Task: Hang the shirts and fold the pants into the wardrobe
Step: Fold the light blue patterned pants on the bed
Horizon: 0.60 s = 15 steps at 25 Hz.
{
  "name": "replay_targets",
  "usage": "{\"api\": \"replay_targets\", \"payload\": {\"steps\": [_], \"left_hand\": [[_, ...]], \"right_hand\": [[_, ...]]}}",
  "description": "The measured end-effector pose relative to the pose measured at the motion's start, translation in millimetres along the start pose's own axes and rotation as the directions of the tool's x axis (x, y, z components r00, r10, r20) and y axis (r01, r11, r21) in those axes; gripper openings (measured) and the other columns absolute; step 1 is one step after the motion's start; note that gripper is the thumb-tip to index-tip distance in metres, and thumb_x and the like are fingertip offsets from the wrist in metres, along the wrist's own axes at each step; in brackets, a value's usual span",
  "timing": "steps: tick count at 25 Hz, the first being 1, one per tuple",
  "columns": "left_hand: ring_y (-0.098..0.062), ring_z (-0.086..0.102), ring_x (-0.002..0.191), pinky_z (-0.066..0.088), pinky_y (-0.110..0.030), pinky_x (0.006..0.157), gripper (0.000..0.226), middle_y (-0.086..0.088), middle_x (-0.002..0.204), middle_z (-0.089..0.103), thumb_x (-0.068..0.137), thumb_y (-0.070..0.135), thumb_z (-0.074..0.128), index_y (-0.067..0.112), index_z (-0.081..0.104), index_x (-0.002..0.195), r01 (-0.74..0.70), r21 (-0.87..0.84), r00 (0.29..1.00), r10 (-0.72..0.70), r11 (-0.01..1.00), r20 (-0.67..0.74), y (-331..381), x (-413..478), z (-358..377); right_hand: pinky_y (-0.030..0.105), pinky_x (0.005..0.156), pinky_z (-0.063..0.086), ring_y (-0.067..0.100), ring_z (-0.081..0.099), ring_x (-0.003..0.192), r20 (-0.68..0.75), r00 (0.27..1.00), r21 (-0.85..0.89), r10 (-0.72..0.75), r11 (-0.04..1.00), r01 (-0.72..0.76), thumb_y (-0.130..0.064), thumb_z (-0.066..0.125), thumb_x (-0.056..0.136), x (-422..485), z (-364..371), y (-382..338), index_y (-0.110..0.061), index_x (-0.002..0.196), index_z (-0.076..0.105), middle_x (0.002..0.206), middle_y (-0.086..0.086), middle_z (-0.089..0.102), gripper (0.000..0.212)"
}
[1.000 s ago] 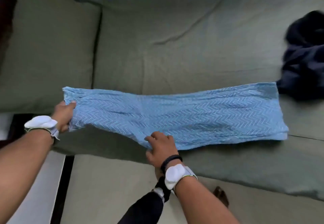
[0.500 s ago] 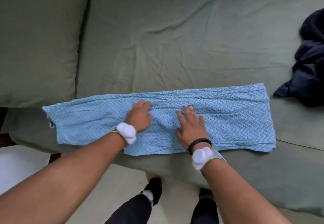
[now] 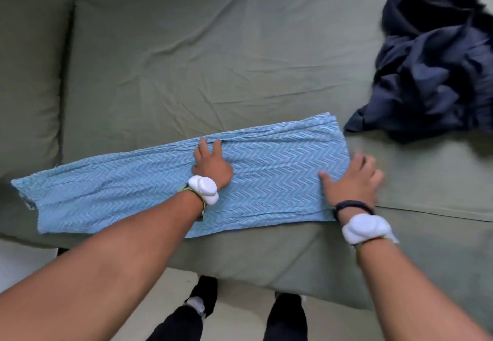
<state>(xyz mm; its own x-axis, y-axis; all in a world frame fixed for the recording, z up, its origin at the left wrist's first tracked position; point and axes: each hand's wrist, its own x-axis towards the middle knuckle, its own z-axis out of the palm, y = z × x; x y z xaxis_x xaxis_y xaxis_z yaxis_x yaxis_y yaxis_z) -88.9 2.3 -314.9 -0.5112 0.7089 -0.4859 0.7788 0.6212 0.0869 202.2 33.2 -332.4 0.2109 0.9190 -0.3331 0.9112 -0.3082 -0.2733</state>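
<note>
The blue zigzag pants (image 3: 133, 188) lie long and flat on the green sofa (image 3: 186, 60). The left hand (image 3: 212, 166) presses flat on their middle, fingers spread. The right hand (image 3: 352, 180), a bit blurry, rests open on their right end, holding nothing. A dark clothes pile (image 3: 432, 82) sits nearby.

An olive-green sofa (image 3: 186, 60) with a creased cover carries two garments. Blue zigzag-patterned pants (image 3: 120, 188) lie flat in a long strip along its front edge. A dark navy garment (image 3: 432, 79) sits crumpled at the right, just beside the pants' right end. A matching cushion (image 3: 29, 74) lies at the left.
</note>
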Motion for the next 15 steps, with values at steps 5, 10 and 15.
{"api": "replay_targets", "payload": {"steps": [5,10,15], "left_hand": [[-0.042,0.037,0.139,0.036,-0.039,0.11,0.099,-0.019,0.161,0.012,0.086,0.044,0.064,0.018,0.001,0.158,0.186,-0.276,0.946,-0.096,0.943,0.31,71,-17,-14],[-0.021,0.065,0.098,0.052,-0.04,0.083,0.087,0.001,0.114,0.067,0.057,0.084,0.066,0.025,0.062,0.121,0.277,-0.72,0.799,0.263,0.636,0.54,86,-35,-61],[-0.019,0.071,0.09,0.057,-0.035,0.083,0.049,-0.007,0.103,0.074,0.071,0.017,0.086,0.01,0.064,0.114,0.221,-0.879,0.876,0.31,0.423,0.37,-93,-13,-141]], "right_hand": [[0.033,0.074,0.047,0.04,0.062,0.091,0.305,0.933,0.446,0.189,0.838,-0.315,-0.009,0.066,0.073,-41,-7,-33,-0.014,0.098,0.059,0.098,0.016,0.065,0.026],[0.025,0.072,0.042,0.028,0.061,0.091,0.089,0.981,0.594,-0.172,0.8,0.087,-0.001,0.058,0.068,-105,-13,-126,-0.017,0.111,0.061,0.099,0.006,0.068,0.046],[0.039,0.085,0.05,0.035,0.059,0.105,0.195,0.917,0.594,-0.348,0.786,0.172,-0.004,0.059,0.071,-204,41,-290,-0.011,0.122,0.055,0.115,0.013,0.062,0.052]]}}
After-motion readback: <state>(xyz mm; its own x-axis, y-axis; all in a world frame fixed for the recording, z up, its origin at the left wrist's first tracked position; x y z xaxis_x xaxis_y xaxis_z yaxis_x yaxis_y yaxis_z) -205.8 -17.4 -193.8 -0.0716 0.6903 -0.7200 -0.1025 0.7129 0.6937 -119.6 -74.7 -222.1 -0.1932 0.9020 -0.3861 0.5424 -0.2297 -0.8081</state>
